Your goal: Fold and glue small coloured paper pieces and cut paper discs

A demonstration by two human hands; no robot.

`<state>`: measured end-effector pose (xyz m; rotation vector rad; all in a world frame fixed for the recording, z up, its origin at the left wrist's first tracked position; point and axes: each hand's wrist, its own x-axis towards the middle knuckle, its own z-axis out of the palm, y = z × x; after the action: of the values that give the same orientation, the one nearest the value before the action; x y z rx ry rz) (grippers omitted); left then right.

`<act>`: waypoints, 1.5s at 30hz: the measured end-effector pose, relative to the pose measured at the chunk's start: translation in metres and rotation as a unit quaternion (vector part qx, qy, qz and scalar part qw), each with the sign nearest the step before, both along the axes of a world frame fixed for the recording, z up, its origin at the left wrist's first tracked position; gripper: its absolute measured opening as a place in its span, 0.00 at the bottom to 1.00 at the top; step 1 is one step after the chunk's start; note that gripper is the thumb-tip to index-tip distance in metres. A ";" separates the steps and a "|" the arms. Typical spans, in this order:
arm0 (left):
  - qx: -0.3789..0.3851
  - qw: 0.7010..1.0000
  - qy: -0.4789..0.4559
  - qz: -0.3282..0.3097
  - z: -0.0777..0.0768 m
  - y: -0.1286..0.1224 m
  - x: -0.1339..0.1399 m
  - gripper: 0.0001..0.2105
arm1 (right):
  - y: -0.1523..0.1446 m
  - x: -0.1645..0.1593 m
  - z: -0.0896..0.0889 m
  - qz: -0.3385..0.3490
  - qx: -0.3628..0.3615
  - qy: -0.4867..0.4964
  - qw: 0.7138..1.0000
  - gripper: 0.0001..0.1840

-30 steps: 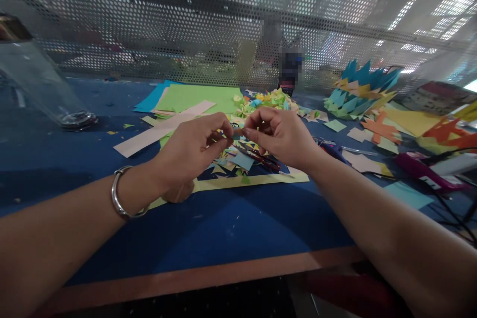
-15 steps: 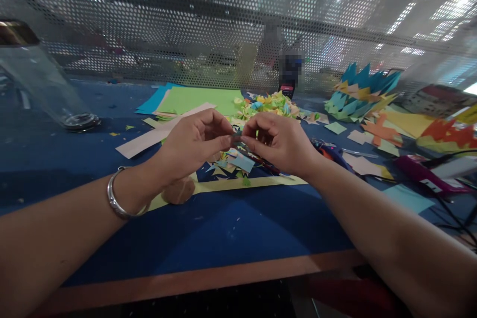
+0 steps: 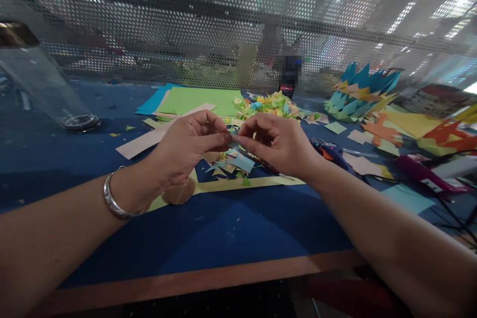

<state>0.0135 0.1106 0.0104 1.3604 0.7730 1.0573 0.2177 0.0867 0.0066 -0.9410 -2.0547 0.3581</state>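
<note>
Between my two hands is a small blue-grey piece of paper (image 3: pixel 234 138), mostly covered by fingertips. My left hand (image 3: pixel 196 141), with a silver bangle on its wrist, pinches one side of it between thumb and forefinger. The other side is pinched by my right hand (image 3: pixel 274 141), its other fingers curled in. Below them lies a heap of small paper scraps (image 3: pixel 223 165), some pointed, with a light-blue paper piece (image 3: pixel 243 162) on top. Behind my hands rises a pile of folded yellow, green and blue paper pieces (image 3: pixel 270 104). A round brown object (image 3: pixel 179 191) lies under my left wrist.
A glass bottle (image 3: pixel 48 84) leans at the left. Green sheets (image 3: pixel 204 99) and a pale paper strip (image 3: pixel 141 141) lie behind my left hand. At the right are a blue pointed paper crown (image 3: pixel 367 79), an orange crown (image 3: pixel 447 134) and a purple box (image 3: pixel 425 174). A perforated metal screen (image 3: pixel 149 35) closes off the back.
Both hands have shifted slightly left, and the fingertips have changed their hold on the small paper piece. The things on the table have stayed where they were.
</note>
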 end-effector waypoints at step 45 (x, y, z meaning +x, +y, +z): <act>-0.002 1.000 -0.010 -0.008 -0.005 -0.005 0.001 0.17 | 0.005 0.001 -0.003 0.039 -0.126 0.124 0.983 0.14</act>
<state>0.0145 0.1060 0.0057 1.3480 0.7478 1.0542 0.2183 0.0917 0.0034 -0.9138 -1.8470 0.7534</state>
